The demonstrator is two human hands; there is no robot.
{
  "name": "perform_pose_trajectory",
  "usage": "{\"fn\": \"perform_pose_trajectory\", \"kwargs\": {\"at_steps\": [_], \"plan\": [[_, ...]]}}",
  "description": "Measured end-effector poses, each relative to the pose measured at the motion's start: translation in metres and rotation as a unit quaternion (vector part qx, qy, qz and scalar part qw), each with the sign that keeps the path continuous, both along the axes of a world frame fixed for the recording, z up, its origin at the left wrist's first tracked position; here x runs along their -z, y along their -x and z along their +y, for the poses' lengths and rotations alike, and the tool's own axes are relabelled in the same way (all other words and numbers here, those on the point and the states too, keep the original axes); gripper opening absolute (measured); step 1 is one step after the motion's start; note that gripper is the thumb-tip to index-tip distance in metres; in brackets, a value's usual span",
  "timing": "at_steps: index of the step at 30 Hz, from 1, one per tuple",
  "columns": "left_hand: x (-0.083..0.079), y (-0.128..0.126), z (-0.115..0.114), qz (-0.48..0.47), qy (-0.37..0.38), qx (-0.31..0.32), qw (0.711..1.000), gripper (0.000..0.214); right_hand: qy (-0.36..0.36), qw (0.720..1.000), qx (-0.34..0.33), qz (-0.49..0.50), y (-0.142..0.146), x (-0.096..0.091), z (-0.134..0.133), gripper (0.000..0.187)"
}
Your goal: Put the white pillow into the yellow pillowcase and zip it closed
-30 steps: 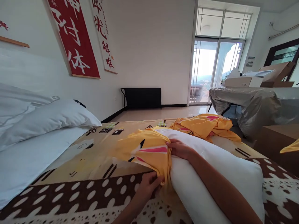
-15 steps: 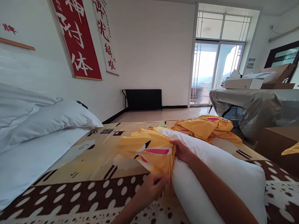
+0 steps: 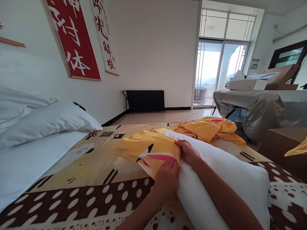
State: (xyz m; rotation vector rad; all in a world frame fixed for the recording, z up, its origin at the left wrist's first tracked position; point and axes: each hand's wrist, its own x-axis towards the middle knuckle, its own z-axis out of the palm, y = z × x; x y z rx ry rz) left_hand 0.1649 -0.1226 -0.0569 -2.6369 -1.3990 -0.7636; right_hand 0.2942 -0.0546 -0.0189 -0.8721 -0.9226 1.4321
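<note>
A yellow pillowcase [image 3: 134, 143] with a pink and white print covers the far left end of a white pillow [image 3: 227, 166] lying on the bed. My left hand [image 3: 168, 175] is closed on the near side of the pillowcase's edge, its fingertips partly hidden in the cloth. Higher up, my right hand [image 3: 187, 151] pinches the same edge on the far side, with its forearm lying across the pillow. Most of the pillow is bare, toward the lower right.
More white pillows [image 3: 52, 121] lie at the left. Crumpled yellow cloth [image 3: 211, 129] rests behind the pillow on the patterned blanket [image 3: 91, 166]. At the right stand a cardboard box [image 3: 278, 143] and a plastic-covered table [image 3: 261, 102] carrying boxes.
My left hand has moved up along the pillowcase's edge, closer to my right hand. My right hand keeps its grip. The view has shifted slightly.
</note>
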Motion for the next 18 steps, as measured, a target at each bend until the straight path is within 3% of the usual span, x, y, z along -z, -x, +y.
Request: {"fn": "perform_pose_trajectory", "kwargs": {"at_steps": [6, 8, 13, 16, 18], "plan": [[-0.024, -0.01, -0.005, -0.102, 0.083, 0.085, 0.988, 0.029, 0.015, 0.999, -0.008, -0.044, -0.004, 0.0, 0.008, 0.017], [-0.024, -0.016, -0.005, -0.07, 0.077, 0.104, 0.989, 0.029, 0.025, 0.997, -0.008, -0.067, -0.004, 0.0, 0.012, 0.016], [-0.006, -0.024, -0.005, 0.112, 0.074, 0.107, 0.985, 0.028, 0.004, 0.987, 0.048, -0.153, -0.013, -0.001, 0.02, 0.018], [-0.005, -0.018, -0.009, 0.115, 0.081, 0.111, 0.984, 0.029, -0.016, 0.964, 0.103, -0.243, -0.021, -0.001, 0.023, 0.016], [-0.013, -0.013, -0.01, 0.086, 0.105, 0.13, 0.982, 0.03, -0.027, 0.942, 0.134, -0.308, -0.023, 0.0, 0.025, 0.015]]}}
